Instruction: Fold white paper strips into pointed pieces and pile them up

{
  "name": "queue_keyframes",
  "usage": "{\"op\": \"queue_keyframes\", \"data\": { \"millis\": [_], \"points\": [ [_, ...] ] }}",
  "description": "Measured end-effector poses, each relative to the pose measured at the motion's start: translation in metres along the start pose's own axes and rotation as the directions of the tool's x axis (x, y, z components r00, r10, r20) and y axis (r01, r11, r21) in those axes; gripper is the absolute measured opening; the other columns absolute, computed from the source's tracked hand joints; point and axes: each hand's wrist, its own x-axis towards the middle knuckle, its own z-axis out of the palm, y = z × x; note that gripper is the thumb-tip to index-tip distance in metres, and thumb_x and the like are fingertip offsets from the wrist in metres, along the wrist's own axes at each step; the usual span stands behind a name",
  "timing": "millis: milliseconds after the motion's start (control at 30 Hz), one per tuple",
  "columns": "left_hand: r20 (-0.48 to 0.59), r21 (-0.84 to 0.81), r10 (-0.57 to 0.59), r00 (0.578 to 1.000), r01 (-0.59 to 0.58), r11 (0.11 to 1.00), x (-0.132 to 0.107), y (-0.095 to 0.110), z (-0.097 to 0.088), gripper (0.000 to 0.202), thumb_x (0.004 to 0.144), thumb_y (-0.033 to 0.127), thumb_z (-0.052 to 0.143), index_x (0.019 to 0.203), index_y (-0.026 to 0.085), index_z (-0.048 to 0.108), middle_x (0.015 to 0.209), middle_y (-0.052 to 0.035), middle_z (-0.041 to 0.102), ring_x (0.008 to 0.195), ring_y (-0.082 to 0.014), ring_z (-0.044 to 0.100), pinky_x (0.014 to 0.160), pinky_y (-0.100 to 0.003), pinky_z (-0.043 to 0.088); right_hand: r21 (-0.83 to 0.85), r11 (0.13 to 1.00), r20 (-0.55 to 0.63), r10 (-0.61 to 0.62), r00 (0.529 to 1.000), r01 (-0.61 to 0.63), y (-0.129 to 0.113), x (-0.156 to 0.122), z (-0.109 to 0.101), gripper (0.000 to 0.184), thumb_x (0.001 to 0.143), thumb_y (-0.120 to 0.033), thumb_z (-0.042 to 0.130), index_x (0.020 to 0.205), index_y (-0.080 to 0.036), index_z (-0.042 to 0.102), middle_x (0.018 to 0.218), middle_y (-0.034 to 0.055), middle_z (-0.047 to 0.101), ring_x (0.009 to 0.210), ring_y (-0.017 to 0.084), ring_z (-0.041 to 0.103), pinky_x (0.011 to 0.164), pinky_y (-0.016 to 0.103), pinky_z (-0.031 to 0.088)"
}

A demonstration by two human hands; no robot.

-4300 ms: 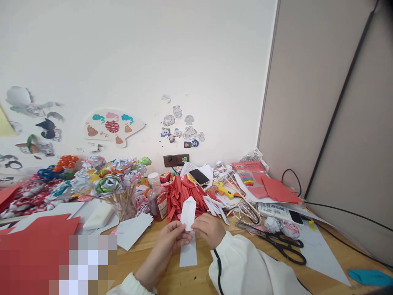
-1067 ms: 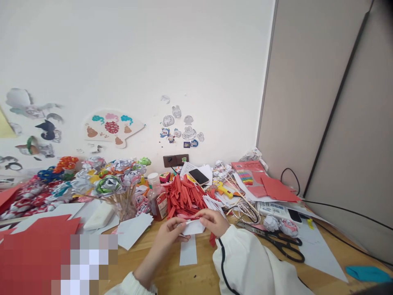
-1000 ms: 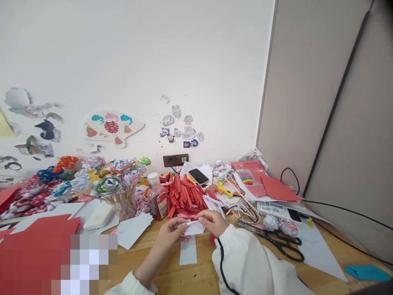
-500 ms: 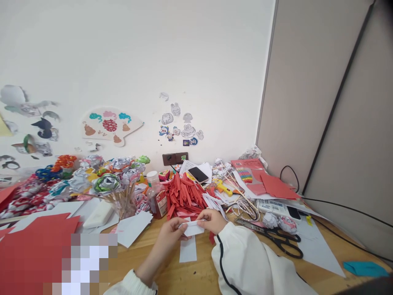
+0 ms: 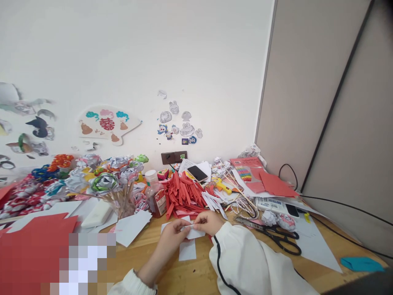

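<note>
Both my hands pinch one small piece of white paper [image 5: 196, 234] just above the tabletop. My left hand [image 5: 175, 234] grips its left side between thumb and fingers. On the paper's upper edge, near the middle, the fingertips of my right hand [image 5: 209, 223] are closed. Beneath lies another white paper strip [image 5: 187, 250], flat on the wood. Just behind the hands is a heap of folded red paper strips [image 5: 183, 196], with some folded white strips [image 5: 214, 203] at its right.
Black-handled scissors [image 5: 281, 237] lie to the right, near crumpled paper balls [image 5: 278, 220]. A bottle [image 5: 156, 198] of reddish liquid stands left of the red heap, beside paper flowers on sticks [image 5: 106, 182]. A yellow glue gun [image 5: 221, 186] and a phone [image 5: 197, 173] are further back.
The white paper between my hands has tilted and turned slightly. My right fingers have shifted left toward the left hand, and the view has moved a little.
</note>
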Motion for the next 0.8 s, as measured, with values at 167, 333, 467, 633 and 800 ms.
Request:
{"op": "queue_keyframes", "data": {
  "millis": [167,333,467,633,800],
  "points": [
    [-0.005,0.048,0.036,0.999,-0.036,0.998,-0.001,-0.002,0.001,0.024,0.064,0.034,0.053,0.067,0.011,0.059,0.059,-0.0018,0.058,0.053,-0.0134,0.053,0.05,-0.024,0.044,-0.067,0.998,0.018,-0.004,1.0,0.005,-0.002,-0.002,-0.002,0.021,0.06,-0.031,0.059,0.069,-0.013,0.064,0.06,0.0023,0.06,0.053,0.01,0.049,0.048,0.019,0.037],
    [-0.031,0.072,0.082,0.996,-0.08,0.994,0.001,-0.002,-0.006,0.023,0.066,0.035,0.052,0.061,0.013,0.056,0.053,0.0013,0.054,0.049,-0.0124,0.052,0.048,-0.022,0.042,-0.12,0.992,0.021,0.036,0.999,-0.033,0.004,0.001,-0.011,0.021,0.062,-0.032,0.058,0.073,-0.015,0.065,0.064,0.0021,0.062,0.057,0.012,0.053,0.05,0.02,0.039],
    [-0.014,0.071,0.062,0.998,-0.061,0.996,0.001,0.004,-0.011,0.024,0.065,0.036,0.053,0.062,0.013,0.055,0.051,0.0016,0.054,0.049,-0.0127,0.052,0.048,-0.022,0.041,-0.106,0.994,0.038,0.036,0.999,-0.032,0.003,0.002,-0.019,0.021,0.063,-0.029,0.056,0.074,-0.013,0.064,0.062,0.0034,0.062,0.055,0.012,0.054,0.05,0.02,0.04],
    [0.024,0.031,0.016,1.0,-0.017,0.999,0.0,0.013,-0.012,0.027,0.062,0.039,0.054,0.06,0.012,0.054,0.051,0.0014,0.055,0.049,-0.0133,0.053,0.048,-0.024,0.042,-0.123,0.992,0.101,0.004,0.995,0.008,-0.003,0.0,-0.024,0.02,0.065,-0.024,0.053,0.078,-0.012,0.064,0.063,0.0029,0.062,0.054,0.011,0.053,0.051,0.019,0.04],
    [0.161,0.07,-0.094,0.983,0.083,0.994,-0.003,0.015,-0.014,0.03,0.059,0.04,0.057,0.064,0.011,0.057,0.052,-0.0005,0.058,0.048,-0.014,0.054,0.048,-0.025,0.042,-0.149,0.986,0.181,-0.042,0.983,0.069,-0.004,-0.002,-0.021,0.022,0.067,-0.018,0.049,0.087,-0.016,0.061,0.064,0.0005,0.061,0.056,0.01,0.052,0.052,0.018,0.039]
  ]
}}
